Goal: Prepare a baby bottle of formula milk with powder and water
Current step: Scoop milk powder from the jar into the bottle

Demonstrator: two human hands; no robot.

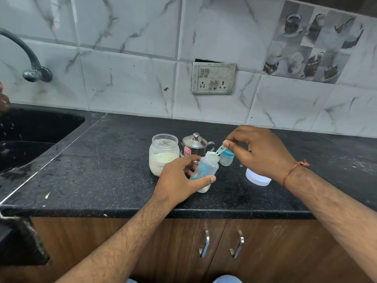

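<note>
The left hand (pixel 179 178) is gripping a small clear plastic baby bottle (pixel 205 170) with coloured prints, tilted, its fingers curled round the body just above the black speckled stone counter (pixel 114 160). The right hand (pixel 257 152) is pinching a teal plastic scoop (pixel 219 150) between thumb and fingertips, its bowl at the bottle's mouth. Just beyond the left fingers is standing a clear glass jar of pale powder (pixel 164 154).

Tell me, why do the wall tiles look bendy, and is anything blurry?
In the head view the wide lens bows the tile lines and the counter edge; soft light gives pale glare on the tiles and a shine on the steel pot; the left hand on the baby bottle and the right hand pinching the scoop look sharp, while something dark at the left edge is smeared.
</note>
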